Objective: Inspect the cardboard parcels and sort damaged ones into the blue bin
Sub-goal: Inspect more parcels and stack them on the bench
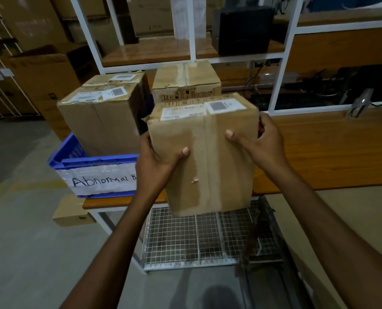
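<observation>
Holding 1 parcel [208, 157] w/ left hand [156, 166], right hand [263, 143]; 3 other parcels [101, 123] [116, 78] [185, 79].

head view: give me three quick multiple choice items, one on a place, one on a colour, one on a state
1. Where is the bin relative to the held parcel?
A. right of it
B. left of it
C. under it

2. What colour is the bin's label?
A. yellow
B. red
C. white

3. How is the held parcel?
A. lying in the bin
B. on the floor
C. gripped by the left hand and right hand

Key:
1 B, the bin stands to the left of the held parcel.
2 C, the label is a white sheet with dark handwriting.
3 C, both thumbs press its front and the fingers wrap its sides.
</observation>
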